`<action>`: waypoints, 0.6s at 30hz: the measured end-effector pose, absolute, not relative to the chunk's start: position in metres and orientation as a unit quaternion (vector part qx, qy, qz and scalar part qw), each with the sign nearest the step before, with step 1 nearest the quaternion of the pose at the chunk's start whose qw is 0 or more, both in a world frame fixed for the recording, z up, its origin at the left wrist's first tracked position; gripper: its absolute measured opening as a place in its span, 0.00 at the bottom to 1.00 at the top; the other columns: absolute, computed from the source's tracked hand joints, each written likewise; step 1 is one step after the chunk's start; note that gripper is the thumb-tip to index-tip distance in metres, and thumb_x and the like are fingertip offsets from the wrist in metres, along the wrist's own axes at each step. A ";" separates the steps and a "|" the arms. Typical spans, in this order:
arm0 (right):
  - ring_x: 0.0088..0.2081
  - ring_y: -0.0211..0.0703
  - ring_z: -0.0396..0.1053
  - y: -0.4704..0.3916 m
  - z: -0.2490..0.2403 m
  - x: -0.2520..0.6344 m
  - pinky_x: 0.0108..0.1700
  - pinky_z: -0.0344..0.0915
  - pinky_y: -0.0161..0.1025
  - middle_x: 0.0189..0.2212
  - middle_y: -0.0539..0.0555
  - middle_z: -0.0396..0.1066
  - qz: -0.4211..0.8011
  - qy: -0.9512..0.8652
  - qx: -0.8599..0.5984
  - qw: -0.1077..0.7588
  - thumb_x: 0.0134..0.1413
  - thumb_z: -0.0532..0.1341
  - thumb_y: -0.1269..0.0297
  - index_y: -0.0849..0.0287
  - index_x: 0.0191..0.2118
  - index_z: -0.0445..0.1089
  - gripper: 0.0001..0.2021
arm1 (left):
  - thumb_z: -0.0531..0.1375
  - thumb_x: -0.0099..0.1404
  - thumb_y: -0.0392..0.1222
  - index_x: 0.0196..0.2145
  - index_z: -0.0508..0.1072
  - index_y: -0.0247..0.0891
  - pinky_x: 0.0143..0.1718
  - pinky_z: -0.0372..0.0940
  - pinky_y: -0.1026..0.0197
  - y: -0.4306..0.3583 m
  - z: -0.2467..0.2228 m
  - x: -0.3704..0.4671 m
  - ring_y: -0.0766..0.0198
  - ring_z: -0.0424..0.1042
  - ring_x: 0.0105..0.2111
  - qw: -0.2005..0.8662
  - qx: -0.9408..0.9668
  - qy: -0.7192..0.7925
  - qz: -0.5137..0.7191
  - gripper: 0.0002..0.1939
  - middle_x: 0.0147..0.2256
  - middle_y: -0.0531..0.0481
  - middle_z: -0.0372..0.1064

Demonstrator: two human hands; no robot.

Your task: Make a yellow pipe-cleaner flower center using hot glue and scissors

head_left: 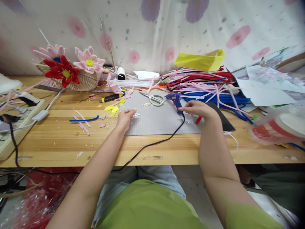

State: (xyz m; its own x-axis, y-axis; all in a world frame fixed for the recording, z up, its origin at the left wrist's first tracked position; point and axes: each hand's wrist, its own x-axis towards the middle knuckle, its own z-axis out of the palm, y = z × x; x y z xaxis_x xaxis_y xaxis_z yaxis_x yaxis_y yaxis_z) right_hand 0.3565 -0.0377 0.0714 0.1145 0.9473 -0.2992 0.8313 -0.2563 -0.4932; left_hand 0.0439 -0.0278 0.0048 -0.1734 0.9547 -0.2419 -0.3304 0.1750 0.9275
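My left hand (125,119) is over the left part of a grey cutting mat (154,124). Its thumb and fingertips are pinched on something small and pale, too small to name. At the mat's right, my right hand (199,108) has its fingertips closed at the handle end of a blue glue gun (175,100), whose nozzle points left. From the handle a black cord (152,144) runs toward the table's front edge. Scissors with pale handles (157,100) lie just left of the gun. Short pale strands (146,104) are beside the blades.
Pipe cleaners in pink, red and blue (202,84) are piled at the back right. Fuzzy flowers (66,74) stand in a woven holder at the back left. A yellow-black utility knife (111,97), a power strip (21,124) and a wrapped cup (281,127) also occupy the table.
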 end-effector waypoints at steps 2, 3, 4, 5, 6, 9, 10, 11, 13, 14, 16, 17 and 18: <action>0.35 0.48 0.69 -0.028 0.055 0.350 0.40 0.65 0.45 0.35 0.58 0.73 0.226 -0.614 -0.736 0.170 0.39 0.65 0.44 0.59 0.36 0.70 0.24 | 0.70 0.40 0.36 0.19 0.72 0.32 0.22 0.49 0.67 -0.028 0.005 0.044 0.75 0.56 0.19 0.564 0.306 0.522 0.562 0.10 0.17 0.55 0.61; 0.37 0.49 0.70 -0.022 0.046 0.344 0.41 0.65 0.45 0.36 0.58 0.73 0.224 -0.613 -0.731 0.200 0.40 0.66 0.44 0.60 0.38 0.70 0.25 | 0.70 0.40 0.35 0.19 0.72 0.32 0.22 0.49 0.67 -0.028 0.005 0.044 0.75 0.55 0.19 0.563 0.309 0.525 0.559 0.10 0.17 0.55 0.62; 0.38 0.50 0.70 -0.015 0.037 0.337 0.41 0.65 0.45 0.36 0.58 0.73 0.232 -0.612 -0.723 0.221 0.41 0.65 0.44 0.60 0.40 0.70 0.25 | 0.70 0.41 0.35 0.19 0.72 0.32 0.22 0.48 0.67 -0.028 0.005 0.044 0.75 0.55 0.19 0.563 0.313 0.527 0.555 0.09 0.17 0.55 0.62; 0.39 0.51 0.70 -0.009 0.029 0.331 0.42 0.65 0.45 0.37 0.59 0.74 0.226 -0.600 -0.727 0.244 0.41 0.65 0.44 0.61 0.41 0.71 0.26 | 0.69 0.41 0.35 0.18 0.72 0.32 0.22 0.48 0.67 -0.028 0.005 0.044 0.75 0.55 0.20 0.563 0.317 0.528 0.551 0.09 0.17 0.55 0.62; 0.41 0.53 0.70 -0.004 0.021 0.325 0.44 0.64 0.46 0.38 0.61 0.74 0.214 -0.581 -0.737 0.273 0.41 0.65 0.45 0.62 0.41 0.71 0.26 | 0.69 0.41 0.35 0.18 0.72 0.32 0.22 0.47 0.67 -0.028 0.005 0.043 0.75 0.55 0.20 0.564 0.319 0.529 0.548 0.08 0.17 0.55 0.62; 0.43 0.54 0.71 0.008 0.004 0.314 0.45 0.64 0.47 0.38 0.63 0.74 0.178 -0.513 -0.759 0.359 0.45 0.62 0.49 0.64 0.41 0.72 0.23 | 0.69 0.42 0.34 0.18 0.72 0.32 0.22 0.48 0.67 -0.028 0.006 0.043 0.74 0.56 0.20 0.565 0.314 0.529 0.549 0.08 0.17 0.55 0.62; 0.41 0.53 0.71 0.010 0.003 0.312 0.43 0.65 0.46 0.37 0.62 0.74 0.181 -0.498 -0.753 0.390 0.46 0.62 0.49 0.64 0.40 0.72 0.22 | 0.69 0.41 0.34 0.18 0.72 0.32 0.22 0.48 0.67 -0.028 0.007 0.042 0.74 0.56 0.20 0.567 0.310 0.528 0.551 0.08 0.18 0.54 0.62; 0.38 0.51 0.72 0.009 0.003 0.309 0.40 0.66 0.44 0.35 0.61 0.74 0.199 -0.490 -0.736 0.422 0.46 0.62 0.49 0.63 0.38 0.72 0.21 | 0.69 0.41 0.34 0.18 0.72 0.32 0.22 0.49 0.67 -0.029 0.008 0.042 0.74 0.57 0.20 0.570 0.305 0.526 0.553 0.08 0.18 0.54 0.62; 0.32 0.44 0.71 0.003 0.008 0.300 0.31 0.66 0.38 0.33 0.59 0.74 0.270 -0.500 -0.667 0.482 0.45 0.62 0.47 0.62 0.36 0.71 0.21 | 0.68 0.41 0.33 0.18 0.71 0.31 0.22 0.49 0.68 -0.029 0.009 0.042 0.75 0.57 0.20 0.578 0.297 0.518 0.557 0.08 0.18 0.54 0.62; 0.29 0.41 0.70 -0.002 0.012 0.294 0.27 0.63 0.36 0.32 0.58 0.74 0.316 -0.517 -0.620 0.498 0.44 0.62 0.45 0.62 0.35 0.71 0.22 | 0.68 0.41 0.32 0.17 0.71 0.31 0.22 0.49 0.68 -0.029 0.010 0.042 0.75 0.56 0.20 0.580 0.293 0.513 0.561 0.08 0.17 0.54 0.62; 0.24 0.35 0.66 -0.015 0.022 0.280 0.22 0.59 0.33 0.30 0.57 0.73 0.387 -0.564 -0.545 0.484 0.43 0.62 0.43 0.61 0.33 0.70 0.23 | 0.67 0.42 0.31 0.17 0.71 0.31 0.21 0.49 0.69 -0.029 0.011 0.042 0.75 0.56 0.20 0.583 0.287 0.505 0.568 0.07 0.17 0.54 0.62; 0.21 0.33 0.63 -0.021 0.025 0.272 0.21 0.57 0.33 0.27 0.55 0.72 0.411 -0.589 -0.528 0.453 0.43 0.62 0.42 0.61 0.31 0.70 0.23 | 0.67 0.42 0.31 0.17 0.71 0.30 0.21 0.49 0.69 -0.029 0.011 0.041 0.75 0.57 0.19 0.581 0.284 0.503 0.573 0.07 0.17 0.54 0.62; 0.19 0.32 0.60 -0.026 0.028 0.265 0.20 0.56 0.32 0.24 0.53 0.70 0.424 -0.612 -0.518 0.421 0.43 0.62 0.42 0.61 0.29 0.70 0.23 | 0.66 0.43 0.31 0.17 0.71 0.30 0.21 0.49 0.69 -0.029 0.011 0.041 0.76 0.57 0.19 0.578 0.280 0.504 0.577 0.06 0.17 0.54 0.62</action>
